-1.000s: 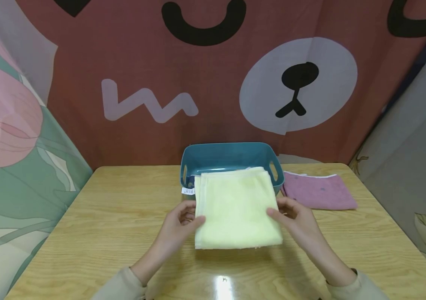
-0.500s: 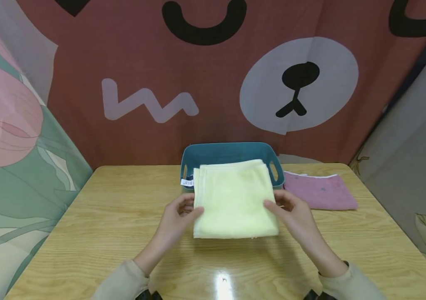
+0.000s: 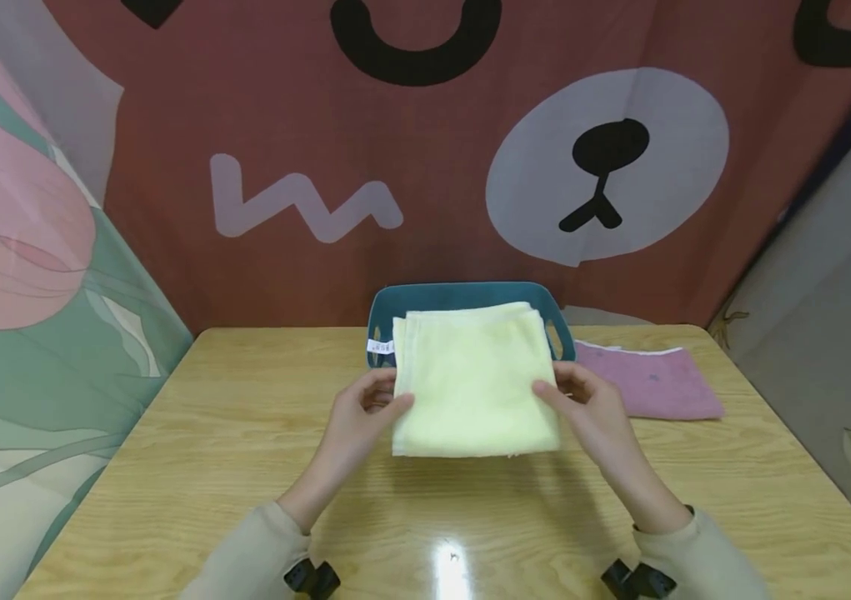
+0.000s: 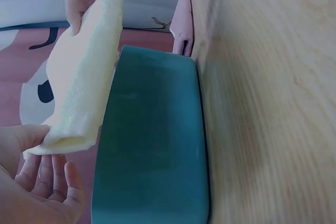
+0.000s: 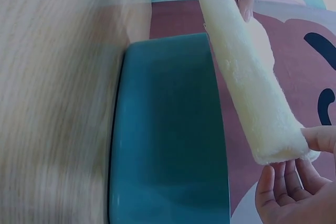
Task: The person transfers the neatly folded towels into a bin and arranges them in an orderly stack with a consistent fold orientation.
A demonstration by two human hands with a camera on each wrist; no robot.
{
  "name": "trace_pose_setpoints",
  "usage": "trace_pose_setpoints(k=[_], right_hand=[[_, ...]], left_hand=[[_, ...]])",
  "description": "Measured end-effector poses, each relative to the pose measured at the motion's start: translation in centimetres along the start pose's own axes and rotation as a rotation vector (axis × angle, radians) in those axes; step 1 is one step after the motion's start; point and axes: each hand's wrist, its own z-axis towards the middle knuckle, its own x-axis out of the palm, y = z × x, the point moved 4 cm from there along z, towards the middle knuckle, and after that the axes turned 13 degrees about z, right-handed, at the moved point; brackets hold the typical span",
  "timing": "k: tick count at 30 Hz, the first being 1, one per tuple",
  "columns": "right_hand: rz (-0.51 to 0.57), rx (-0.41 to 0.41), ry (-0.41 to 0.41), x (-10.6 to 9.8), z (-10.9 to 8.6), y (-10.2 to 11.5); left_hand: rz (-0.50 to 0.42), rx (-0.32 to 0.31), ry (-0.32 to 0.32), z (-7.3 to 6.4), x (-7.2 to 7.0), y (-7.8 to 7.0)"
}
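A folded pale yellow towel (image 3: 476, 379) is held up between my two hands, with a small white label (image 3: 380, 347) showing at its left edge. My left hand (image 3: 365, 417) pinches its left side, thumb on top and fingers underneath. On the opposite side my right hand (image 3: 592, 417) pinches it the same way. Both wrist views show the towel's thick folded edge (image 4: 86, 85) above the teal basket (image 5: 170, 129), level with its rim. In the head view the towel covers most of the basket's front and opening.
To the right of the basket, a folded mauve towel (image 3: 650, 382) with a white edge lies on the wooden table (image 3: 260, 400). A brown curtain with a bear print (image 3: 425, 167) hangs right behind the table's far edge.
Both hands have carried the yellow towel forward, away from me, so it overlaps more of the basket. The grip stays the same, and the mauve towel has not moved.
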Motion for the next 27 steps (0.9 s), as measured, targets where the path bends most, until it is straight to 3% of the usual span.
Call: trace_pose_setpoints(k=[11, 27], right_hand=[[-0.001, 0.014, -0.037, -0.3, 1.4, 0.9], [0.021, -0.038, -0.034, -0.3, 3.2, 0.8]], left_hand=[[0.072, 0.019, -0.028, 1.0, 0.1, -1.2], [0.075, 0.02, -0.071, 2.8, 0.3, -2.2]])
